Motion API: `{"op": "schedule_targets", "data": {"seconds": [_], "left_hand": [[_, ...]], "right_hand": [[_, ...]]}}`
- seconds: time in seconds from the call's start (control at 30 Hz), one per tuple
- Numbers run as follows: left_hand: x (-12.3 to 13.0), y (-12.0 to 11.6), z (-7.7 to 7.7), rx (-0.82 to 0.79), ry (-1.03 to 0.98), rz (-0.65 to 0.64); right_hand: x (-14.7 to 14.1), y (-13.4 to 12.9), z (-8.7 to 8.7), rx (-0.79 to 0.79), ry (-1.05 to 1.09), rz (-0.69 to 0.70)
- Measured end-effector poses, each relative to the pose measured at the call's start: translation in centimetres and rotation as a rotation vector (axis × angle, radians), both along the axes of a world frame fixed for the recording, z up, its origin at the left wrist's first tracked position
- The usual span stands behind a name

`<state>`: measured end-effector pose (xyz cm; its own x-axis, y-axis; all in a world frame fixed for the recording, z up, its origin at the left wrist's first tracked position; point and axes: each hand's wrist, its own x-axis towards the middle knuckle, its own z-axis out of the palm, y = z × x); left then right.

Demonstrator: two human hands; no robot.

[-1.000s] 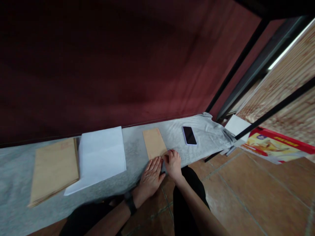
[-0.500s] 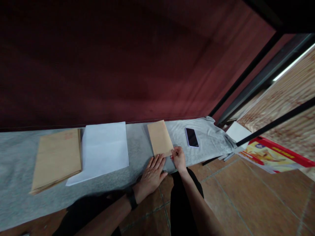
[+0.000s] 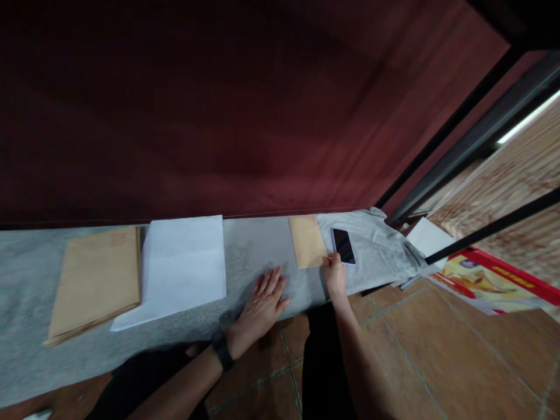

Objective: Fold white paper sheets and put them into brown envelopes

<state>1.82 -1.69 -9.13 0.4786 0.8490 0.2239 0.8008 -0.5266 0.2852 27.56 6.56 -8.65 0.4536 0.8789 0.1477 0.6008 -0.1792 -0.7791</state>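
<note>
A brown paper envelope (image 3: 307, 240) lies or is held just over the grey cloth, right of the middle. My right hand (image 3: 335, 274) pinches its lower right corner between thumb and fingers. My left hand (image 3: 262, 300) rests flat on the cloth to the left of the envelope, fingers spread, with nothing in it. A dark-screened phone (image 3: 343, 247) with a pale purple edge is just beyond my right hand. Further left are white paper sheets (image 3: 186, 265) and a stack of larger brown envelopes (image 3: 96, 277), whose right edge meets the sheets.
Grey cloth (image 3: 254, 245) covers the narrow bench, with a dark red panel (image 3: 219, 146) rising behind it. Black metal bars (image 3: 455, 125) slant at the right. Beside them are a red and yellow box (image 3: 499, 280) and a white item (image 3: 429, 238). Brown floor tiles (image 3: 420, 344) lie below.
The envelope has moved right, closer to the phone, pulled by my right hand. My left hand has come off the envelope and now lies on the cloth. The view has shifted slightly.
</note>
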Motion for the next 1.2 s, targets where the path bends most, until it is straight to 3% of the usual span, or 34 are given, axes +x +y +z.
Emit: {"op": "schedule_targets", "data": {"seconds": [0.47, 0.63, 0.8, 0.9, 0.97, 1.03, 1.13, 1.2], "left_hand": [[-3.3, 1.2, 1.9, -0.089, 0.046, 0.191], [-4.0, 1.2, 2.4, -0.103, -0.016, 0.248], [-6.6, 3.4, 3.9, 0.056, -0.35, 0.412], [-9.7, 5.7, 4.9, 0.107, -0.657, 0.593], [-11.9, 6.9, 5.3, 0.079, -0.927, 0.724], [-13.9, 7.5, 5.6, 0.0, -1.215, 0.864], [-15.9, 7.5, 5.9, -0.021, -1.475, 0.99], [-16.4, 7.2, 6.1, 0.016, -1.541, 1.012]], "right_hand": [[-0.8, -0.7, -0.9, -0.141, -0.723, 0.004], [-1.1, -1.1, -0.7, -0.112, -0.771, 0.06], [-2.3, -1.5, 0.0, 0.008, -0.649, 0.057], [-5.9, -1.7, 0.3, 0.058, -0.319, 0.226], [-9.9, -1.9, 0.4, 0.05, -0.043, 0.421], [-14.7, -2.3, 0.5, 0.02, 0.087, 0.566], [-21.7, -3.3, 0.3, -0.05, -0.037, 0.669], [-25.2, -4.0, 0.0, -0.066, -0.207, 0.642]]}}
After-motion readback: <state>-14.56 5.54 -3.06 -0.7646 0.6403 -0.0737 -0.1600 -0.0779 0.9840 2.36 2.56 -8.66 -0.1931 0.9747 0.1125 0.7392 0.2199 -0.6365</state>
